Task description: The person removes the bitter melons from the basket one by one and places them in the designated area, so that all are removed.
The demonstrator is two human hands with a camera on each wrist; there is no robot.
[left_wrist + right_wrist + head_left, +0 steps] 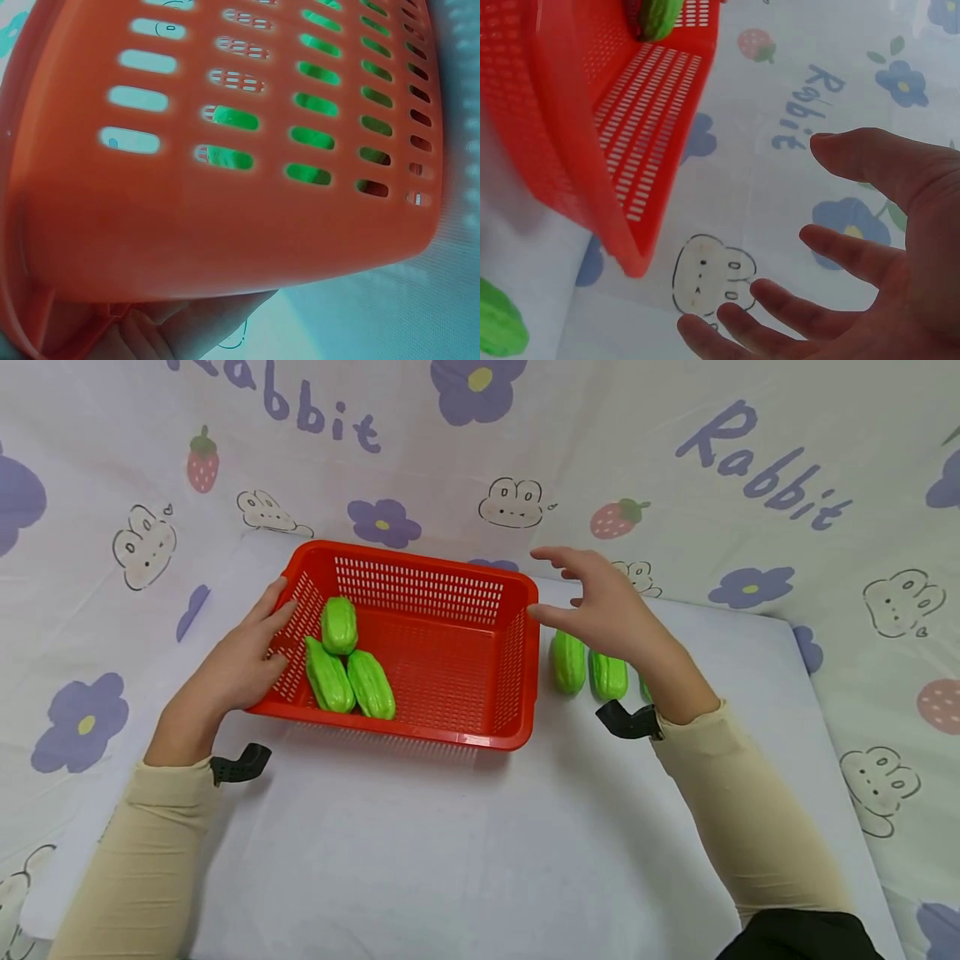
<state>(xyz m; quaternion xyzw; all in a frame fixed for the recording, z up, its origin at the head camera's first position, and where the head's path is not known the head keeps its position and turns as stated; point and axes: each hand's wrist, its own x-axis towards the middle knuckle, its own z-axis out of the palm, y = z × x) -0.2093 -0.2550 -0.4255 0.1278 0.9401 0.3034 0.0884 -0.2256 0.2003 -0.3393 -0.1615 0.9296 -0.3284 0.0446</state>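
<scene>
A red slotted plastic basket (450,672) holds three glossy green, ridged, elongated vegetable-like pieces (371,685) at its left end. My left hand (240,660) grips the basket's left end, its fingertips and thumb over the rim. In the left wrist view the basket wall (187,232) covers most of that hand (210,322). Beside the right rim hovers my right hand (600,618), fingers spread and holding nothing. The right wrist view shows a gap between this hand (900,285) and the basket (585,150). Below it lie more green pieces (569,662), one partly hidden by the wrist.
A white table (450,843) carries the basket and the loose green pieces. Behind and around it hangs a pale cloth (600,435) printed with rabbits, flowers and strawberries. Each wrist wears a small black camera mount (243,763).
</scene>
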